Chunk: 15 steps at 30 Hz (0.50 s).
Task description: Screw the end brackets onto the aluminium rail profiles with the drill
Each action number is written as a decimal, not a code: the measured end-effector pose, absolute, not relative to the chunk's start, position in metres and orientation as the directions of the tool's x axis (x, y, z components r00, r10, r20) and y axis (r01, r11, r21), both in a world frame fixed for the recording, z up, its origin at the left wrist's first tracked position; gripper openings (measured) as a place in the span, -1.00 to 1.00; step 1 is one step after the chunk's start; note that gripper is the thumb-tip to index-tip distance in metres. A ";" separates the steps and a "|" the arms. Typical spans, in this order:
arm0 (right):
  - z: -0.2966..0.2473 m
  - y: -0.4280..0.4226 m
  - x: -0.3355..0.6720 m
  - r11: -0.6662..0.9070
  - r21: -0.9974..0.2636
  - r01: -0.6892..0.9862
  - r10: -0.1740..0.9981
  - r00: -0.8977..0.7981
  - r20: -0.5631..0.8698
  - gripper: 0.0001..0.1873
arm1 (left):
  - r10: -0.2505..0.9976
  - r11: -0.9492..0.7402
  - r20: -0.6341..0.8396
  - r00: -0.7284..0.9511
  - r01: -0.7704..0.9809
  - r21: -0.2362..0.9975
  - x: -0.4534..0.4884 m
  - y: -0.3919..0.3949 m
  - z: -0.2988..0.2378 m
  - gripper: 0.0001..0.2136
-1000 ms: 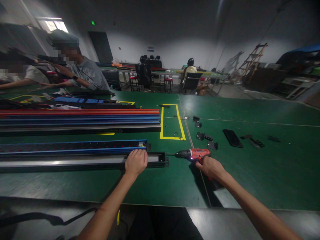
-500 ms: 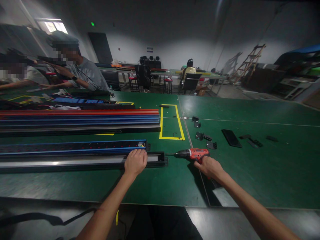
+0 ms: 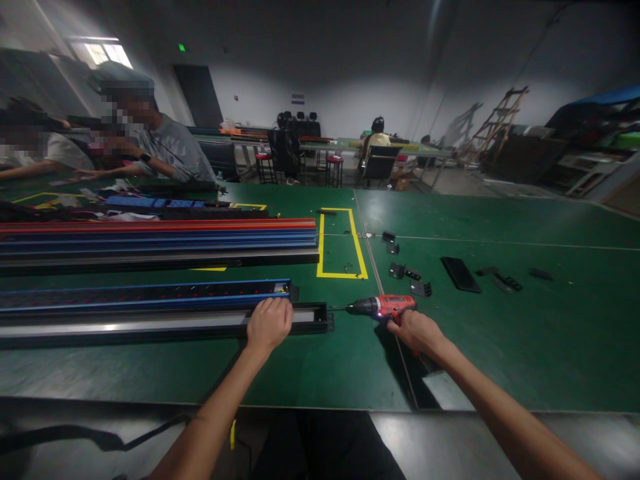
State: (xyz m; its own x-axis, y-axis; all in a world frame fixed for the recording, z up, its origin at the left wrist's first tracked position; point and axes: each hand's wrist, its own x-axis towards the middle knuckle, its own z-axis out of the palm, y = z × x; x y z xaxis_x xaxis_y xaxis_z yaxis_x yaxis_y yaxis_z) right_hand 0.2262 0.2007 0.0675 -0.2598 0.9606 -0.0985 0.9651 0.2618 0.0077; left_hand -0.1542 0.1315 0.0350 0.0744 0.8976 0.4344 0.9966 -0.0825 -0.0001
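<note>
My right hand (image 3: 420, 332) is wrapped round the grip of a red and black cordless drill (image 3: 396, 307), which lies level and points left. Its long thin bit (image 3: 340, 307) reaches the end of a long black channel (image 3: 310, 328) with a pale strip inside. A small black bracket (image 3: 331, 321) sits at that end. My left hand (image 3: 270, 323) is closed over the channel a little way in from the end. Behind it runs a blue-edged channel (image 3: 210, 291), its end close to my knuckles. The left fingertips are hidden.
More long profiles, with an orange one (image 3: 200, 225) among them, lie farther back. Several black brackets (image 3: 397, 270) and a black phone (image 3: 460, 274) rest on the green table (image 3: 525, 347). Yellow tape (image 3: 343, 276) marks a rectangle. A co-worker in grey (image 3: 175, 147) sits at far left.
A small light now glows under the drill's body near the trigger. Both hands keep their places; the whole view has shifted slightly.
</note>
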 end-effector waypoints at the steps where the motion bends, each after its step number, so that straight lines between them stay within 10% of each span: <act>1: 0.068 0.201 0.226 0.259 0.023 0.966 0.959 -0.254 -0.129 -0.47 | 0.898 -0.083 0.434 0.074 0.997 0.001 -0.154 0.131 0.035 -0.65; 15: 0.076 0.200 0.221 0.194 -0.020 0.981 0.952 -0.194 -0.237 -0.43 | 0.900 -0.074 0.428 0.074 0.997 -0.018 -0.154 0.132 0.035 -0.64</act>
